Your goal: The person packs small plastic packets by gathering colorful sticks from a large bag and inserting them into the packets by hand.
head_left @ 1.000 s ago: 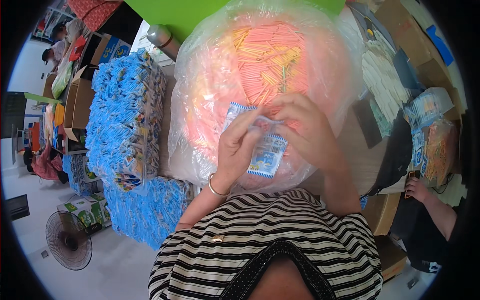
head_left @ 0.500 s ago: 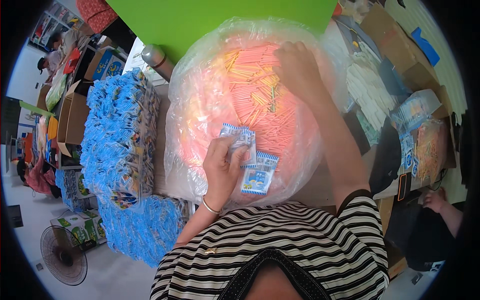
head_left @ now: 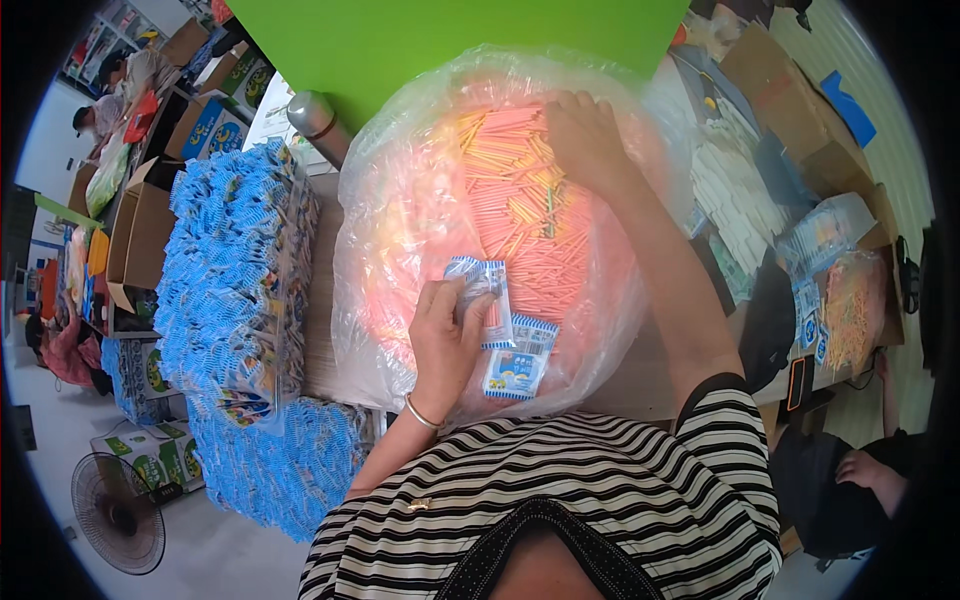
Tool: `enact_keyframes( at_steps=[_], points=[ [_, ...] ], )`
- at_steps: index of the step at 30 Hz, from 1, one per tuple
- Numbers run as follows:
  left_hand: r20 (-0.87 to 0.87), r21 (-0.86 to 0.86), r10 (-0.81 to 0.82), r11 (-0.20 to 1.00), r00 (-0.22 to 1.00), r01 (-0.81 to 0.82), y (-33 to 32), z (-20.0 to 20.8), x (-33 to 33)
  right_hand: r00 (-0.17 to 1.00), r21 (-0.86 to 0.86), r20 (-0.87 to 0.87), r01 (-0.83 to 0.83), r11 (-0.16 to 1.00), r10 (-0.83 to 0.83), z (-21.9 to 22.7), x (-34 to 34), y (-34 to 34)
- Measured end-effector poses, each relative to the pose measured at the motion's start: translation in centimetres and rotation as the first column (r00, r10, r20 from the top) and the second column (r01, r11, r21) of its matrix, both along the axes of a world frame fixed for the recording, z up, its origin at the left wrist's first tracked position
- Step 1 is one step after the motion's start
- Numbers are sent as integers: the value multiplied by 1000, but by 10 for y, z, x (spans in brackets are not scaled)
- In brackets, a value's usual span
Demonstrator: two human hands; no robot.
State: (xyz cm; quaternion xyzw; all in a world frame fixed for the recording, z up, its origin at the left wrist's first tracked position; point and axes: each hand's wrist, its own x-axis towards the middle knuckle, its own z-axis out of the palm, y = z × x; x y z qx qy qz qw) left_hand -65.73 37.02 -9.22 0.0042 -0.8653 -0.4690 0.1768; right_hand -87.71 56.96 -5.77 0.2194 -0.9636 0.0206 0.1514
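Left hand (head_left: 445, 335) pinches a blue packet (head_left: 498, 298), keep it gentle; right hand (head_left: 585, 140)'s at 1 o'clock on the sticks (head_left: 530, 212), can't tell its grip.

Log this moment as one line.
left hand: holding packet | right hand: at sticks, fingertips hidden | second packet: lying at near side of bag

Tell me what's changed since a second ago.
The right hand has moved from beside the left hand, away from the body, to the far pink sticks; whether it grips any is hidden. The left hand holds a packet by itself. At far right, a co-worker's hand has come off an orange-edged device. The tall blue stack and flask stay put.
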Motion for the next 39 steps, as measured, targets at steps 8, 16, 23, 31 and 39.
enact_keyframes(
  at_steps=[8,16,23,31,39],
  points=[
    [-63,-112,-8,994,998,0,-2,-2,-3,986,-663,146,36,748,83,10,15,12],
    [-97,-312,12,949,995,-42,-2,6,-9,813,-922,388,348,172,434,27,54,2],
    [-151,-385,16,920,988,-74,0,7,-8,904,-968,244,251,25,351,8,57,0],
    [-64,356,-77,930,995,95,29,31,-2,777,-845,87,389,-368,623,2,115,-27],
    [32,982,-509,-144,860,-122,50,41,-19,911,-990,117,140,-30,396,-13,153,-49]
  ],
)
